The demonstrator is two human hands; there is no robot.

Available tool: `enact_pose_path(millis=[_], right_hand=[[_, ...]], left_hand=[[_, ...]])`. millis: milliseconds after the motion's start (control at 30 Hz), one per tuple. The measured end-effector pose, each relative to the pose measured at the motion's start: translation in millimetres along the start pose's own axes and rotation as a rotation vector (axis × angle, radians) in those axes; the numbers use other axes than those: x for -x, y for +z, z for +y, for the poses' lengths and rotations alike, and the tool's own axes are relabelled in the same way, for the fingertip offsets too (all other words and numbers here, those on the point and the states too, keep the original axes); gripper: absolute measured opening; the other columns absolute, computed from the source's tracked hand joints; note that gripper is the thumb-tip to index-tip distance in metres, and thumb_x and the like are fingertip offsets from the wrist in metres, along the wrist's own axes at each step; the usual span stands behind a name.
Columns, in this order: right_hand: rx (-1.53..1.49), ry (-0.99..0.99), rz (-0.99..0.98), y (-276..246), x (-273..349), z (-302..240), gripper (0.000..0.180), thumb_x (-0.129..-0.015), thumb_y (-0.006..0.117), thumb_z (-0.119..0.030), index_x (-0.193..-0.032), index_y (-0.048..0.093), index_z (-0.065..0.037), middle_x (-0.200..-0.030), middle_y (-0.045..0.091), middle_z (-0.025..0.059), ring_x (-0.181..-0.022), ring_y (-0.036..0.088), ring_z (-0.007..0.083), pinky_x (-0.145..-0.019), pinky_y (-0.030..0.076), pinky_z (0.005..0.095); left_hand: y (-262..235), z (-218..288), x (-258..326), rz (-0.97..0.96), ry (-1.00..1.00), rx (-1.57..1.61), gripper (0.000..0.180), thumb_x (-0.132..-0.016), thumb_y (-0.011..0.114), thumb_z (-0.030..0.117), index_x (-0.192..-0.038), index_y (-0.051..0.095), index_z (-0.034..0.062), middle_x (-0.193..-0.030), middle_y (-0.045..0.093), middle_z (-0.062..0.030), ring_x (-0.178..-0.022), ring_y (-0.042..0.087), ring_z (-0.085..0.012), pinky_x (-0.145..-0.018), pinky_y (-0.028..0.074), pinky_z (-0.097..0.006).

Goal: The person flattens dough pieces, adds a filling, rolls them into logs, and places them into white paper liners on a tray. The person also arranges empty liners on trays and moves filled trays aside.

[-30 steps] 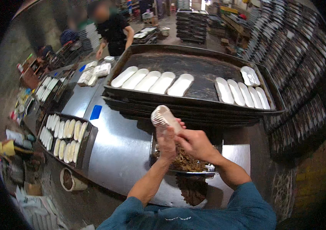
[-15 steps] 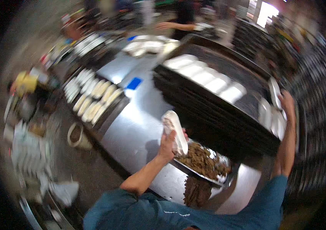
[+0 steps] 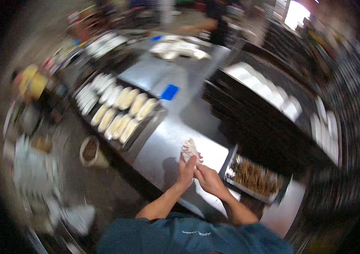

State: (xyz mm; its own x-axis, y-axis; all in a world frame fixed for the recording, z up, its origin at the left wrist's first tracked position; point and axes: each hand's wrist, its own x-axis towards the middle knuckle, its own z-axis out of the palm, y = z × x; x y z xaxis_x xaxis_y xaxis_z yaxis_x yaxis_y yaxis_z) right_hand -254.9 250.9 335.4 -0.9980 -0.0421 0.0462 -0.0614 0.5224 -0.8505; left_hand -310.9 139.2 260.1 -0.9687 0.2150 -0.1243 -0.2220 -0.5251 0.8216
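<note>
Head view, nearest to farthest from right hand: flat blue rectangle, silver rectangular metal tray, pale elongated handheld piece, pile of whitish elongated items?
1. Pale elongated piece: in the left hand, immediately beside it.
2. Silver rectangular metal tray: close, to the right.
3. Flat blue rectangle: ahead, somewhat left.
4. Pile of whitish elongated items: beyond the blue rectangle.

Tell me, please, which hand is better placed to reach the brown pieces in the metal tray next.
Probably the right hand: it is nearer the brown pieces, while the left hand is farther away and seems to grip the white piece.
</note>
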Motion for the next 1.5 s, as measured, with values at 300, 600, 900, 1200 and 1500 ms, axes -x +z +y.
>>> enact_pose_path(millis=[300,600,900,1200,1500], right_hand=[[-0.264,0.281,0.339,-73,-3,-35,0.024,-0.087,0.07,-0.024,-0.083,0.063,-0.001,-0.071,0.061,0.0032,-0.068,0.054,0.0093,-0.059,0.045,0.0282],[0.69,0.114,0.961,-443,-55,47,0.031,-0.085,0.066,-0.031,-0.09,0.068,0.0,-0.079,0.066,0.0192,-0.068,0.064,0.0343,-0.061,0.048,0.0407],[1.051,0.84,0.811,-591,-2,166,0.032,-0.085,0.053,-0.02,-0.109,0.066,-0.003,-0.109,0.066,0.0223,-0.102,0.063,0.0403,-0.087,0.05,0.0518],[0.988,1.114,0.937,-627,85,230,0.029,-0.088,0.048,-0.01,-0.109,0.065,-0.001,-0.117,0.062,0.024,-0.109,0.061,0.0402,-0.088,0.05,0.0499],[0.564,-0.057,0.948,-495,-6,103,0.024,-0.09,0.058,-0.025,-0.094,0.07,-0.004,-0.084,0.069,0.0165,-0.078,0.068,0.0275,-0.069,0.052,0.0376]], left_hand=[[31,18,-60,-0.243,-0.174,0.096,0.053,-0.094,0.052,0.047,-0.118,0.049,-0.001,-0.098,0.063,-0.0136,-0.084,0.065,-0.0243,-0.072,0.056,-0.038],[76,18,-53,-0.218,-0.246,0.134,0.06,-0.095,0.031,0.055,-0.119,0.05,0.0029,-0.101,0.061,-0.0146,-0.088,0.062,-0.0272,-0.07,0.057,-0.043],[67,11,-52,-0.106,-0.169,0.045,0.065,-0.095,0.033,0.06,-0.125,0.046,0.0032,-0.102,0.059,-0.013,-0.088,0.061,-0.0267,-0.075,0.055,-0.044],[31,15,-55,0.006,-0.154,-0.025,0.065,-0.095,0.037,0.059,-0.127,0.044,0.0039,-0.099,0.061,-0.0129,-0.081,0.064,-0.0252,-0.069,0.056,-0.041],[148,-6,-59,-0.43,0.035,-0.043,0.069,-0.093,0.051,0.052,-0.135,0.037,0.0,-0.121,0.054,-0.02,-0.105,0.06,-0.0318,-0.088,0.053,-0.049]])
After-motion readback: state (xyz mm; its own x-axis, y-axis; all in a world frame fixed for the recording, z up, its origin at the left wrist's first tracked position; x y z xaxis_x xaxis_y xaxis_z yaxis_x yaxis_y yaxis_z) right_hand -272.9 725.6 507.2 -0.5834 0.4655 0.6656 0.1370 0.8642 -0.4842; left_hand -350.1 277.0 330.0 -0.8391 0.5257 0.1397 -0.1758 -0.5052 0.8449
